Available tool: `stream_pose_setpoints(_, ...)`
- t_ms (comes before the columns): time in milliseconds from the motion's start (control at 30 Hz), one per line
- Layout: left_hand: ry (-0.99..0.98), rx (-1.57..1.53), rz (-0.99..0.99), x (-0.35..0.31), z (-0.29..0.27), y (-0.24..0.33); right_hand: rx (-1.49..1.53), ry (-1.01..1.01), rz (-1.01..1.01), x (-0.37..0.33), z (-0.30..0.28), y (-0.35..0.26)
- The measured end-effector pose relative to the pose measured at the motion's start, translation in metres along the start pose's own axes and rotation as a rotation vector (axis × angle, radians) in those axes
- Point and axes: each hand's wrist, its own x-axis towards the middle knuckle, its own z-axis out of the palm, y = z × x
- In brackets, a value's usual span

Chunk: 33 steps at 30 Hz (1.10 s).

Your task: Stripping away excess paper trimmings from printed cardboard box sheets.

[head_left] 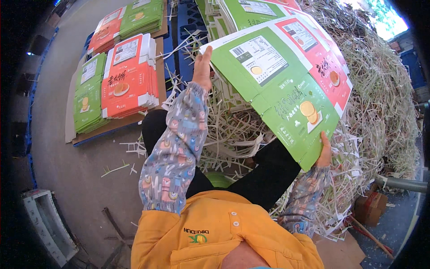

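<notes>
In the head view, we hold a large flat printed cardboard sheet, green on the near side and red along the far side [268, 96], up in front of us and aslant. It lies above our legs in black trousers [264, 172]. Our left grip [204, 69] grasps the sheet's upper left corner. Our right grip [324, 152] grasps its lower right edge, the thumb lying on the printed face. Both of our forearms wear loose grey fabric sleeves with a colourful animal pattern [174, 150], over an orange collared shirt [210, 217].

Just beyond the sheet we see a tall stack of similar green and red printed sheets [237, 13]; we cannot tell whether the two touch. Off to our left, a neat green stack of cardboard sheets [89, 96] stands right beside a red and white one [127, 78]. Brown cardboard [70, 112] lies beneath them, on a blue pallet [103, 133]. Curly white and pale green paper shreds [242, 139] spread below our sheet, and a high heap of shredded paper strips [376, 94] rises on our right, near a small brown cardboard box [371, 208].
</notes>
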Motion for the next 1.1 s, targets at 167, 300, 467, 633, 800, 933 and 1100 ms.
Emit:
stream_pose_setpoints(167, 0.113, -0.034, 0.139, 0.006, 0.012, 0.007, -0.029, -0.008, -0.024, 0.0, -0.011, 0.0)
stream_pose_setpoints(300, 0.04, 0.102, 0.14, 0.015, -0.006, 0.015, -0.09, -0.008, -0.102, -0.01, 0.008, -0.005)
stream_pose_setpoints(467, 0.08, 0.972, 0.502, 0.03, -0.012, 0.032, -0.077, 0.059, -0.103, -0.009, 0.003, -0.005)
stream_pose_setpoints(633, 0.089, 0.625, 0.431, 0.064, -0.051, 0.061, 0.064, 0.104, 0.019, -0.027, 0.02, -0.028)
stream_pose_setpoints(800, 0.332, 1.204, 0.627, 0.093, -0.044, 0.069, 0.071, -0.009, 0.121, -0.014, -0.018, -0.024)
stream_pose_setpoints(933, 0.457, 1.658, 0.66, 0.057, -0.045, 0.067, 0.145, -0.059, 0.129, -0.023, -0.006, -0.021)
stream_pose_setpoints(1100, 0.114, 0.441, 0.482, -0.055, -0.035, 0.06, 0.161, 0.018, 0.112, -0.037, 0.03, 0.008)
